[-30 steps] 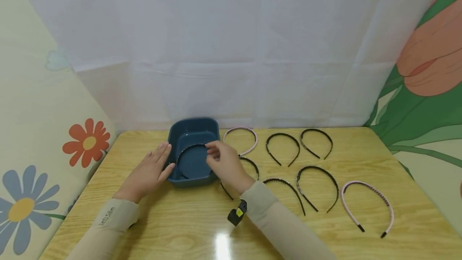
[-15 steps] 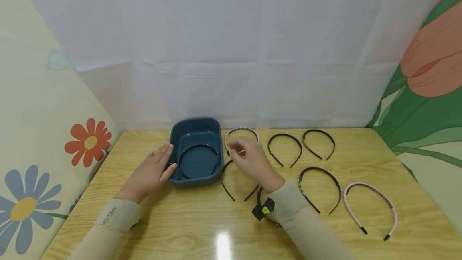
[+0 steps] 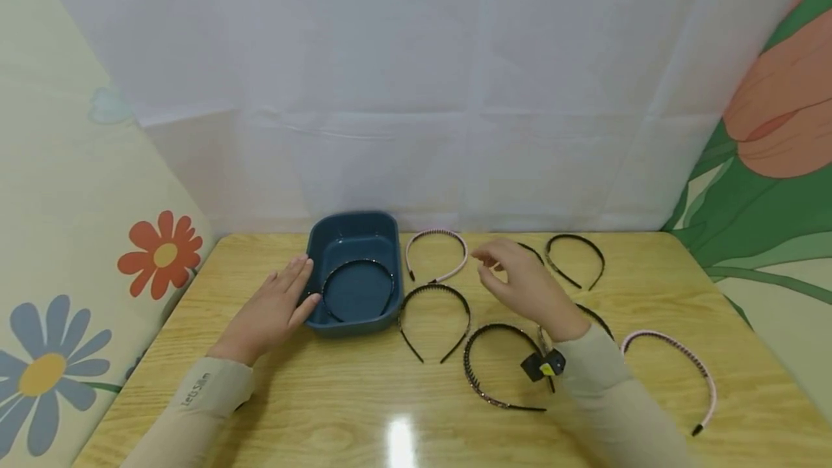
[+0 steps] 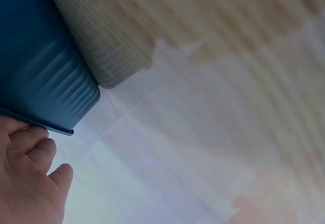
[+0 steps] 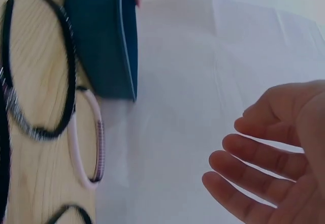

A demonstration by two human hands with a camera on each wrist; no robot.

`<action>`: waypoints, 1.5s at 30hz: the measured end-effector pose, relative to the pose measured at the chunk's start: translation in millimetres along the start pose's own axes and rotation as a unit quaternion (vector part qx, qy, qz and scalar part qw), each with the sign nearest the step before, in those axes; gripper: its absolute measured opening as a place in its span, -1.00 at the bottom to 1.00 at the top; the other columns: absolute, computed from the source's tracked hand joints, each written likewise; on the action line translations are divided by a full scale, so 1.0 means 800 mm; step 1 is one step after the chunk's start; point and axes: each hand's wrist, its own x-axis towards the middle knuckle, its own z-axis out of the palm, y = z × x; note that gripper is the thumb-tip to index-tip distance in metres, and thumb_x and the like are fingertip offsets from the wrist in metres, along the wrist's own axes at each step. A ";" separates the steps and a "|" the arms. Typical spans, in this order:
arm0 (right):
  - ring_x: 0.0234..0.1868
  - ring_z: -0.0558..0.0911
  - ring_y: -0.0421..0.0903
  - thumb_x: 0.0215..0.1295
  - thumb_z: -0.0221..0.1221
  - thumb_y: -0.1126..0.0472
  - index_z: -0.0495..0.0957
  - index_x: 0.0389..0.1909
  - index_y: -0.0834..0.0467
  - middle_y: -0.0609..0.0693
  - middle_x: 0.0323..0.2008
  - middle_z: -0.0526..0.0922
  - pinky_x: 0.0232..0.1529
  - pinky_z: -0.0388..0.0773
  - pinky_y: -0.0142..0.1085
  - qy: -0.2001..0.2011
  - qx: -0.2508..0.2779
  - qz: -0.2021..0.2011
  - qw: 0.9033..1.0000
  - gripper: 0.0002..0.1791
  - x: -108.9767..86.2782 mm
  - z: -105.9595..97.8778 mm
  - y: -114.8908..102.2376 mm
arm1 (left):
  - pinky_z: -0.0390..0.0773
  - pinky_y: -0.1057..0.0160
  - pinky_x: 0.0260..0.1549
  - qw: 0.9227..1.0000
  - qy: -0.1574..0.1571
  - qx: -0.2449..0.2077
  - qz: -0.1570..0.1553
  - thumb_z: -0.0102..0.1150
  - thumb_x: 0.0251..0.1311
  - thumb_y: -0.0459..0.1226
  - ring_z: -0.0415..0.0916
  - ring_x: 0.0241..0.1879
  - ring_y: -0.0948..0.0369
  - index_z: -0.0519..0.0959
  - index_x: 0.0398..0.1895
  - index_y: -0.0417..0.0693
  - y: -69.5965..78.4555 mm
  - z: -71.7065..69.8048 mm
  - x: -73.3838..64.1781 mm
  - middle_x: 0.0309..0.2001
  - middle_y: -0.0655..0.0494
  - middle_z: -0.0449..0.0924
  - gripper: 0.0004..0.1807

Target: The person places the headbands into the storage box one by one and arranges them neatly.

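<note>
My left hand point(image 3: 266, 316) lies along the left rim of a blue plastic bin point(image 3: 356, 328), its fingers fairly straight and touching the edge. In the left wrist view those fingers rest against the bin's lip. Inside the bin lies a dark headband point(image 3: 359, 261) with small shiny dots. My right hand point(image 3: 523, 284) hovers over the table with fingers loosely bent and nothing between them. Beneath it, a black headband point(image 3: 533, 248) is partly hidden. Left of that hand are a pink headband point(image 3: 437, 230) and a black toothed headband point(image 3: 434, 286).
Toward the front lies a black headband point(image 3: 469, 367) with glittery trim. My right forearm partly covers another black headband point(image 3: 596, 318) and a pink headband point(image 3: 698, 363). One more black headband point(image 3: 577, 237) lies at the back right. A white cloth point(image 3: 390, 92) hangs behind the table.
My right hand has left the headband in the bin and moved right across the table, empty. My left hand has stayed at the bin's rim.
</note>
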 end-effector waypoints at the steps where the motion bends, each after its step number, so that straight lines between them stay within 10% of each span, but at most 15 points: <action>1: -0.09 0.67 0.02 0.45 0.17 0.33 0.61 0.08 0.26 0.11 0.00 0.66 -0.06 0.68 -0.10 -0.006 -0.004 0.000 1.000 -0.75 -0.003 -0.004 0.005 | -0.07 -0.27 0.48 1.000 -0.001 -0.001 -0.001 -0.11 0.57 0.01 -0.15 0.57 -0.20 -0.02 0.59 -0.35 0.000 0.000 0.000 0.59 -0.31 -0.10 -0.20; 16: -0.10 0.63 0.07 0.44 0.18 0.34 0.59 0.10 0.31 0.12 -0.07 0.62 -0.09 0.65 -0.02 -0.078 -0.085 0.025 0.993 -0.73 -0.069 -0.048 0.082 | -0.06 -0.28 0.48 1.000 0.002 -0.001 -0.005 -0.12 0.57 0.02 -0.15 0.57 -0.20 -0.02 0.59 -0.35 0.007 -0.001 0.001 0.59 -0.31 -0.09 -0.20; 45: -0.09 0.59 0.33 0.32 0.32 0.31 0.54 0.09 0.46 0.39 -0.02 0.55 -0.14 0.59 0.19 -0.160 -0.090 0.205 0.962 -0.60 -0.184 -0.142 0.172 | -0.08 -0.27 0.49 1.000 -0.006 0.003 -0.014 -0.12 0.57 0.03 -0.17 0.58 -0.17 -0.04 0.59 -0.34 0.008 -0.004 -0.003 0.60 -0.29 -0.11 -0.19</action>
